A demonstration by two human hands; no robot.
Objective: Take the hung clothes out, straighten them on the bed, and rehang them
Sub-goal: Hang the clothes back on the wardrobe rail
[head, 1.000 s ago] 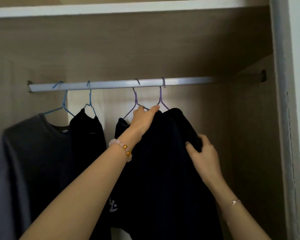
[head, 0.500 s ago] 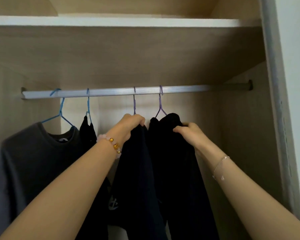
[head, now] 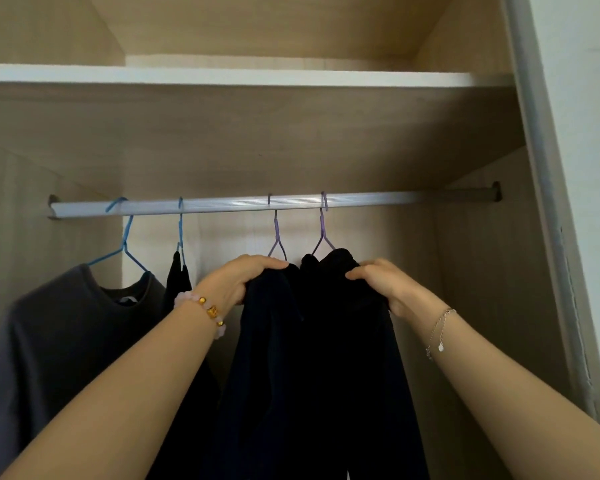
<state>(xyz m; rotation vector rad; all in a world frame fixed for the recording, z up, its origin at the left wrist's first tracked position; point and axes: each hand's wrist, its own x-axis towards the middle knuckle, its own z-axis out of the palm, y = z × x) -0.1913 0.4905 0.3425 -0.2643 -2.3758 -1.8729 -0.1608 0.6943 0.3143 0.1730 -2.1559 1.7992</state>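
Black garments [head: 343,341] on purple hangers [head: 323,233]: L hand [head: 243,278], R hand [head: 381,282] now both clamped at tops; R came up. Unhooking next, est.

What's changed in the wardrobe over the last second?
The right hand rose from the cloth's side to the top and now grips the right dark garment at its shoulder. The left hand closed on the left dark garment. Both garments stay hung on the rail; the grey T-shirt hangs unmoved.
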